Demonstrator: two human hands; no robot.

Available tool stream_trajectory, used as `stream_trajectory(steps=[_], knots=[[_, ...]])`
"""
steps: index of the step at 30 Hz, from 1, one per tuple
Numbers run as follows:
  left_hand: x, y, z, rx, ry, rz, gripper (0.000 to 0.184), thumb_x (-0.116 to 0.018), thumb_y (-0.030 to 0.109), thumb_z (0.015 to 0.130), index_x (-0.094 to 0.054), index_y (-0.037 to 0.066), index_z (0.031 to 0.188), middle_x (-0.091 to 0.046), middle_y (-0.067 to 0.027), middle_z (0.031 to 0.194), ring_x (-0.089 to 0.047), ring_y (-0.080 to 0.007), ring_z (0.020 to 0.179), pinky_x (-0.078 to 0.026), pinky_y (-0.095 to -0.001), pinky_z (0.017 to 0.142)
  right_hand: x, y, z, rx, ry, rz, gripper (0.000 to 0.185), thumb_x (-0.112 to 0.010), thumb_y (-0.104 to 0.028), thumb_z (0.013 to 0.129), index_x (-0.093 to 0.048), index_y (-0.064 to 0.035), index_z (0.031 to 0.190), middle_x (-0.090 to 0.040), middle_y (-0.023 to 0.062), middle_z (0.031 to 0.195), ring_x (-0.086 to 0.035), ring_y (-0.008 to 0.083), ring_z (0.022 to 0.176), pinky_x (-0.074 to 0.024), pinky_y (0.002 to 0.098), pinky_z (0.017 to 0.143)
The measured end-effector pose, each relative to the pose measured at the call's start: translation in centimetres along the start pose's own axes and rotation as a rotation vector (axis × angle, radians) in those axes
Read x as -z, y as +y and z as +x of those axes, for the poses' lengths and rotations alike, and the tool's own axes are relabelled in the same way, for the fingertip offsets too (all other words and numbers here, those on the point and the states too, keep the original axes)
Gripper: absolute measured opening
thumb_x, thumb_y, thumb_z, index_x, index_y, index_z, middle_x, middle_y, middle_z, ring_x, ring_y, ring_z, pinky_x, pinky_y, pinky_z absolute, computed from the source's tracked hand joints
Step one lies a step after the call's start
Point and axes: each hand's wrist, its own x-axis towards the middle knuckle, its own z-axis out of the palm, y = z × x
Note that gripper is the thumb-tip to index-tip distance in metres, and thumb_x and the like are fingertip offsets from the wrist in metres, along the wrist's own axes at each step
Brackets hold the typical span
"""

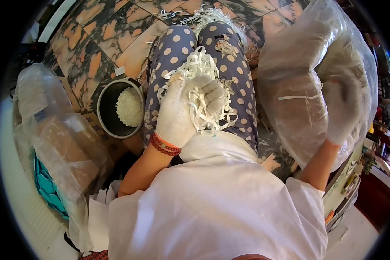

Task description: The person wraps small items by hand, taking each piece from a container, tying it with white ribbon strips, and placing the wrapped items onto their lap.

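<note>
My left hand (182,102), in a white knit glove with red bead bracelets at the wrist, is over my lap. Its fingers curl inward around several thin white strips (200,113), which loop out of the palm. More of the tangled strips lie on my thighs beyond and beside the hand. At the right, my right hand (343,106), gloved too, is over a large clear plastic bag (286,65). Motion smears its fingers, so their position is unclear. A single white strip (300,97) with a greenish end lies across the bag, left of that hand.
Left of my legs stands a dark metal pot (100,108) with small white pieces (130,107) inside. Farther left is another clear bag (67,143), beside flat teal pieces (47,186). More white strips (212,18) lie on the patterned tile floor (91,52) beyond my knees.
</note>
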Motion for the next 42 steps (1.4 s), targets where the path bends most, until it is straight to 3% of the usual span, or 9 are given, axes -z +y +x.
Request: stream_trajectory(steps=[6, 9, 19, 26, 31, 34, 36, 38, 42], knots=[[0.4, -0.1, 0.0, -0.002, -0.11, -0.071, 0.066, -0.035, 0.058, 0.105, -0.055, 0.001, 0.132, -0.059, -0.0189, 0.135, -0.055, -0.0363, 0.127, -0.044, -0.0518, 0.108, -8.0, -9.8, -8.3, 0.044, -0.666, 0.368, 0.019, -0.079, -0.015, 0.075, -0.071, -0.0109, 0.092, -0.064, 0.0093, 0.089, -0.065, 0.0289, 0.078, -0.0538, 0.0366, 0.068], [-0.4, -0.4, 0.2, -0.104, 0.063, 0.177, 0.062, -0.033, 0.056, 0.106, -0.058, 0.004, 0.128, -0.062, -0.0178, 0.131, -0.059, -0.0329, 0.121, -0.05, -0.047, 0.1, -10.5, -10.9, -10.0, 0.119, -0.561, 0.33, 0.016, -0.079, -0.004, 0.073, -0.07, -0.0074, 0.086, -0.062, 0.0051, 0.086, -0.06, 0.0196, 0.069, -0.0497, 0.0305, 0.063], [-0.2, -1.0, 0.2, 0.008, -0.01, 0.239, 0.064, -0.03, 0.052, 0.107, -0.054, -0.001, 0.133, -0.063, -0.0158, 0.126, -0.065, -0.0258, 0.107, -0.056, -0.0363, 0.089, -8.4, -9.0, -7.3, -0.318, -0.601, 0.675, 0.011, -0.07, 0.001, 0.078, -0.067, -0.0067, 0.086, -0.057, 0.0051, 0.083, -0.057, 0.0137, 0.067, -0.0471, 0.0284, 0.063], [0.7, -0.6, 0.3, -0.037, -0.019, 0.235, 0.063, -0.031, 0.05, 0.108, -0.052, -0.002, 0.136, -0.063, -0.0149, 0.126, -0.064, -0.0252, 0.111, -0.054, -0.0377, 0.097, -8.5, -11.1, -8.3, 0.117, -0.664, 0.391, 0.031, -0.073, -0.004, 0.076, -0.07, -0.0134, 0.106, -0.067, 0.006, 0.105, -0.064, 0.0272, 0.087, -0.0534, 0.0368, 0.072], [-0.5, -1.2, -0.1, -0.018, -0.053, 0.192, 0.05, -0.04, 0.043, 0.107, -0.058, 0.002, 0.128, -0.066, -0.0064, 0.118, -0.066, -0.0161, 0.1, -0.056, -0.0332, 0.078, -10.5, -11.0, -8.5, 0.336, -0.613, 0.288, 0.027, -0.074, -0.008, 0.076, -0.072, -0.0148, 0.102, -0.066, 0.0064, 0.1, -0.065, 0.0284, 0.089, -0.0531, 0.0382, 0.07], [-0.7, 0.1, -0.1, -0.115, -0.138, 0.844, 0.05, -0.04, 0.043, 0.107, -0.057, 0.002, 0.131, -0.067, -0.0065, 0.112, -0.066, -0.0168, 0.096, -0.055, -0.0326, 0.078, -9.9, -10.4, -8.4, 0.113, -0.586, 0.414, 0.019, -0.073, -0.005, 0.076, -0.075, -0.0117, 0.093, -0.065, 0.0078, 0.096, -0.065, 0.0277, 0.088, -0.0521, 0.0369, 0.07], [-0.6, 0.0, 0.0, -0.047, -0.129, 0.86, 0.052, -0.04, 0.043, 0.107, -0.057, 0.001, 0.132, -0.068, -0.0073, 0.107, -0.066, -0.018, 0.092, -0.054, -0.0318, 0.076, -9.5, -10.2, -7.5, -0.064, -0.543, 0.596, 0.019, -0.071, -0.002, 0.075, -0.076, -0.0095, 0.091, -0.063, 0.0084, 0.092, -0.063, 0.0228, 0.085, -0.0503, 0.0309, 0.073], [-0.3, -1.2, -0.2, 0.147, -0.06, 0.31, 0.053, -0.041, 0.045, 0.107, -0.057, 0.001, 0.132, -0.068, -0.008, 0.103, -0.066, -0.0188, 0.087, -0.053, -0.031, 0.072, -10.0, -9.1, -6.5, 0.047, -0.499, 0.637, 0.019, -0.07, -0.003, 0.076, -0.076, -0.0089, 0.093, -0.064, 0.0084, 0.095, -0.062, 0.0197, 0.086, -0.0493, 0.029, 0.075], [-1.5, -1.0, -1.2, 0.097, -0.071, 0.491, 0.044, -0.049, 0.04, 0.106, -0.06, 0.003, 0.127, -0.064, -0.0047, 0.091, -0.061, -0.013, 0.072, -0.048, -0.025, 0.062, -10.5, -8.3, -6.5, -0.271, -0.665, 0.87, 0.015, -0.064, -0.007, 0.086, -0.073, -0.004, 0.098, -0.066, 0.0059, 0.102, -0.062, 0.0165, 0.088, -0.0496, 0.0283, 0.079]])
